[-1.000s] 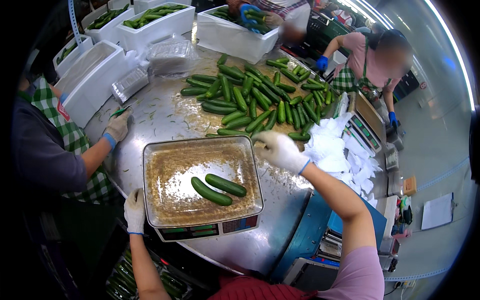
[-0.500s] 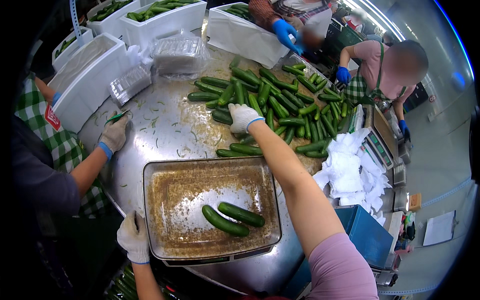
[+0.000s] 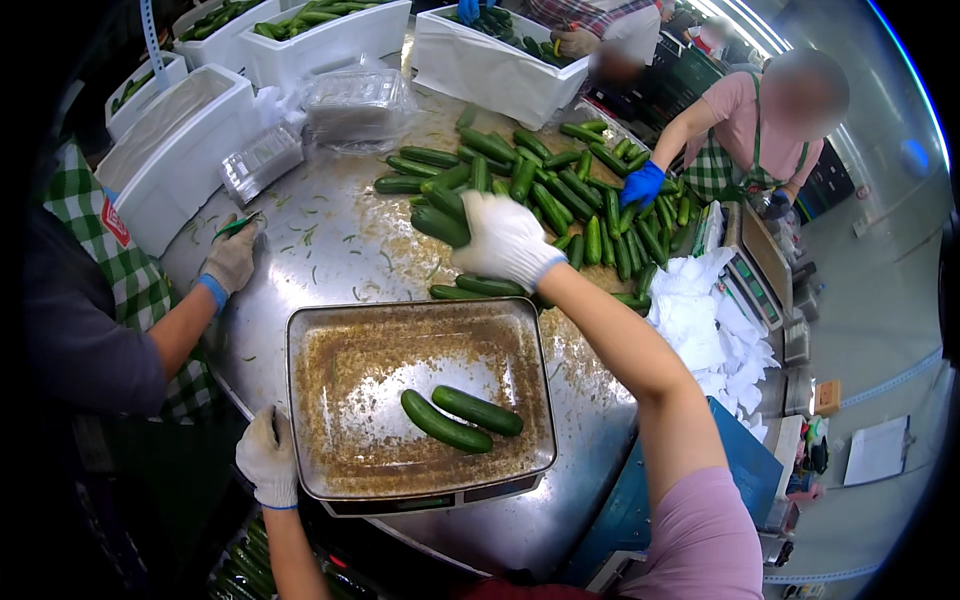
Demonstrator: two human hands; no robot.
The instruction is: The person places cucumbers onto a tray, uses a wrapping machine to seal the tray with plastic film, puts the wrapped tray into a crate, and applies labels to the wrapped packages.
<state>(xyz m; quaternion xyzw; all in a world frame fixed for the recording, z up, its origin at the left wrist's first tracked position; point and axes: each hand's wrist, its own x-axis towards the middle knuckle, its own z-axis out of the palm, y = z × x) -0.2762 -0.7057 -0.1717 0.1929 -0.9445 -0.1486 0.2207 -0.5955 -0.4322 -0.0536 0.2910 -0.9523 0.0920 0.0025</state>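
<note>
Head view: right hand [image 3: 507,238], in a white glove, is closed around a cucumber [image 3: 440,225] at the near edge of the cucumber pile [image 3: 560,190] on the far desk [image 3: 330,250]. Left hand [image 3: 268,455] grips the near-left corner of the scale tray [image 3: 330,380], which holds two cucumbers [image 3: 460,417].

Both gloved hands out, one reaching far, one parked at the near edge.

The right hand [image 3: 508,238], in a white fabric glove, stretches well out over the middle of the round metal table [image 3: 330,245], palm down, fingers curled downward, back of the glove facing up. Its bare forearm runs long and straight from the lower right, a pink sleeve at the shoulder. The left hand [image 3: 268,456], also white-gloved with a blue cuff edge, sits low at the table's near left edge, fingers bent, its bare forearm rising from the bottom edge.
</note>
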